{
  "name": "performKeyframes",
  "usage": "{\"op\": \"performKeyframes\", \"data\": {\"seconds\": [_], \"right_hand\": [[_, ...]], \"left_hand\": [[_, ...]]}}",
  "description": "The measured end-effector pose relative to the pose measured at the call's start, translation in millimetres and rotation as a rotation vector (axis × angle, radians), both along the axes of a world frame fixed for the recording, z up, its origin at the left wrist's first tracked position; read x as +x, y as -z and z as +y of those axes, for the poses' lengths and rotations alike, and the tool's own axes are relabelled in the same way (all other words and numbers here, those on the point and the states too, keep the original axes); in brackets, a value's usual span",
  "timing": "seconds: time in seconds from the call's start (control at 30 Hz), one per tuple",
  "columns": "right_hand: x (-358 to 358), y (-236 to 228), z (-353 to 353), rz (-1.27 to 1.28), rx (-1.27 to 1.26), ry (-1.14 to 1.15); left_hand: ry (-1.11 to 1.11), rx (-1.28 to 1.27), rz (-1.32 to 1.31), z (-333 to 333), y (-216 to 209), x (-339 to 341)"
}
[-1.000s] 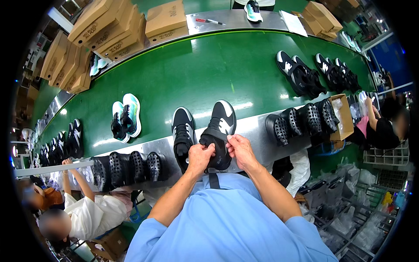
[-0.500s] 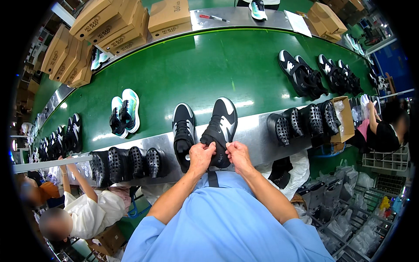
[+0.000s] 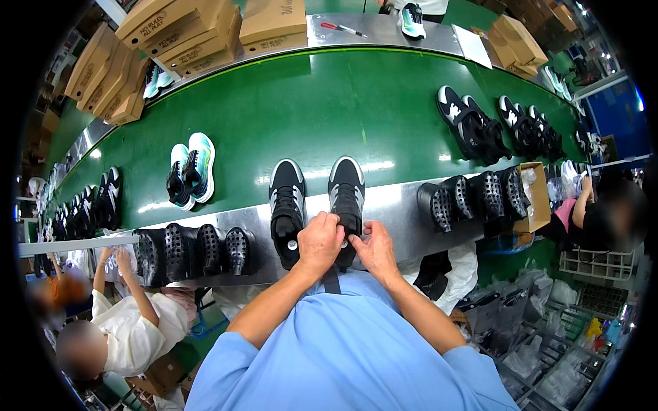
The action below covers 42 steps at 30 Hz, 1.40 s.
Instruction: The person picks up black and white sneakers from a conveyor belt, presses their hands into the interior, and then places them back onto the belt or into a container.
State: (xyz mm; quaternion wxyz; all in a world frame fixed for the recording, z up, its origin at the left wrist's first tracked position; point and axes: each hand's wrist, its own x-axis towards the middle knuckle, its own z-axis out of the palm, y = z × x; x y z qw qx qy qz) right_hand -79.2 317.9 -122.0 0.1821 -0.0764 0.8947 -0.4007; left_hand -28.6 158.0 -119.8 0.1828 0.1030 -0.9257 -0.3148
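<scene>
Two black, grey and white sneakers stand side by side at the near metal edge, toes away from me. My left hand (image 3: 321, 240) is closed on the collar of the right-hand sneaker (image 3: 346, 183), thumb and fingers at its opening. On that opening's other side is my right hand (image 3: 374, 249), its bent fingers pinching near the heel; the hands partly hide the heel. The left-hand sneaker (image 3: 286, 194) stands untouched beside my left hand, a round white spot inside its heel.
Black studded shoe lasts (image 3: 209, 250) line the metal edge on the left, and more lasts (image 3: 490, 190) on the right. A turquoise-white pair of shoes (image 3: 192, 168) and black sneakers (image 3: 469, 123) stand on the green belt (image 3: 274, 103). Shoeboxes (image 3: 274, 27) are stacked beyond. People work either side.
The right-hand sneaker has turned from slanting right to pointing straight away. My left hand has shifted up and right at its collar; my right hand has moved slightly right and down.
</scene>
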Motion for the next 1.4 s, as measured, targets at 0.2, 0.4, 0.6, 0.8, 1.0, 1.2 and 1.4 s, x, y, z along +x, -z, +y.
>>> {"op": "performKeyframes", "data": {"seconds": [0.2,0.4,0.6,0.8,1.0,1.2,1.4], "right_hand": [[3,13,-2,0.025,0.003,-0.047],[0,13,-4,0.186,0.051,-0.132],[5,13,-29,0.222,0.06,-0.318],[5,-30,-27,0.491,0.18,-0.449],[32,-56,-55,0.492,0.26,-0.939],[34,-1,-86,0.343,0.37,-0.969],[14,-16,-73,0.377,0.227,-0.844]], "left_hand": [[0.028,0.056,0.037,-4,6,12],[0.049,-0.062,-0.385,-30,-60,72],[0.162,0.07,-0.285,-49,0,105],[0.133,0.197,-0.19,-52,-25,104],[-0.074,0.169,-0.073,-46,-40,120],[-0.061,0.175,-0.011,-47,-42,125],[-0.105,0.096,0.001,-74,-62,122]]}}
